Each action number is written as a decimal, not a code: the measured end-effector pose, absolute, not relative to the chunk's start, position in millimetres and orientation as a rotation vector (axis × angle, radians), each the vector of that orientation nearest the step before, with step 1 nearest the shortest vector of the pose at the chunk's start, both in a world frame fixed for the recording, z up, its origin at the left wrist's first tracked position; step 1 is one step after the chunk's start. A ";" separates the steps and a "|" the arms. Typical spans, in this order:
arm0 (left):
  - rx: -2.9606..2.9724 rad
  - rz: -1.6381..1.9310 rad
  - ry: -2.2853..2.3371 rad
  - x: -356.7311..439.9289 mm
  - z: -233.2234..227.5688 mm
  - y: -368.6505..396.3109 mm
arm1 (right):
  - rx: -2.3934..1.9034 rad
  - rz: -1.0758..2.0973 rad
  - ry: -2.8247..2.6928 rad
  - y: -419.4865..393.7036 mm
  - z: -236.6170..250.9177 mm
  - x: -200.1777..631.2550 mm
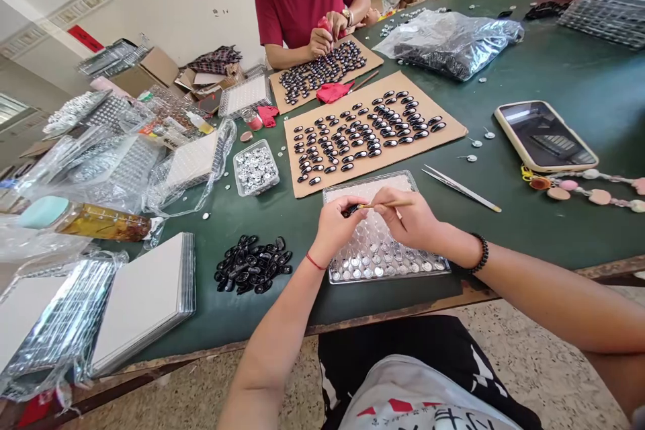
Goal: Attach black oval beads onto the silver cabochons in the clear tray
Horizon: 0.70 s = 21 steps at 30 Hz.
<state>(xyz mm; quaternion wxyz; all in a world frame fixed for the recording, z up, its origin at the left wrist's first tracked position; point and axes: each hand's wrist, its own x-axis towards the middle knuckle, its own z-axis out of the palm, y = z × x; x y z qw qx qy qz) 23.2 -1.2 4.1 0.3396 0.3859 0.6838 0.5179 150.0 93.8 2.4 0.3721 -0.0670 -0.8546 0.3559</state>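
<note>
Scanning from my left, I see flat white packs in clear wrap (136, 302) at the table's near edge, and beyond them a bottle of yellow liquid (85, 220) lying on its side. Next comes a loose heap of black oval pieces (252, 264) on the green table (554, 67), well apart from my hands. My left hand (335, 227) sits over the clear blister tray (383, 269), its fingers pressed together, pinching a small dark piece (351, 210) between thumb and fingertips, just above the tray's upper left part. My right hand (410, 218) is just beside it, fingers closed on a thin wooden stick (388, 203) whose tip points left and meets the dark piece at the left fingertips. Behind the tray lies a cardboard sheet (448, 127) covered with rows of dark ovals. Right of my hands, metal tweezers (461, 189) rest on the table, then a phone (545, 136). Across the table, another person in a red shirt (302, 0) has both hands at a second cardboard sheet (360, 70).
</note>
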 end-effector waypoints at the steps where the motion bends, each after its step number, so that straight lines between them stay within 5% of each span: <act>1: 0.968 1.366 1.731 24.0 5.3 -1.5 | -0.238 1.099 -2.103 96.0 3.5 148.4; 6: 0.749 1.380 1.516 19.7 14.5 0.8 | -0.577 1.984 -1.233 117.1 12.7 141.9; 13: 0.823 1.308 1.507 -26.1 32.1 73.2 | -0.541 2.163 -0.986 118.5 21.9 144.2; 21: 1.099 1.226 2.110 -91.8 25.1 239.0 | -0.529 2.235 -0.914 116.0 29.1 145.5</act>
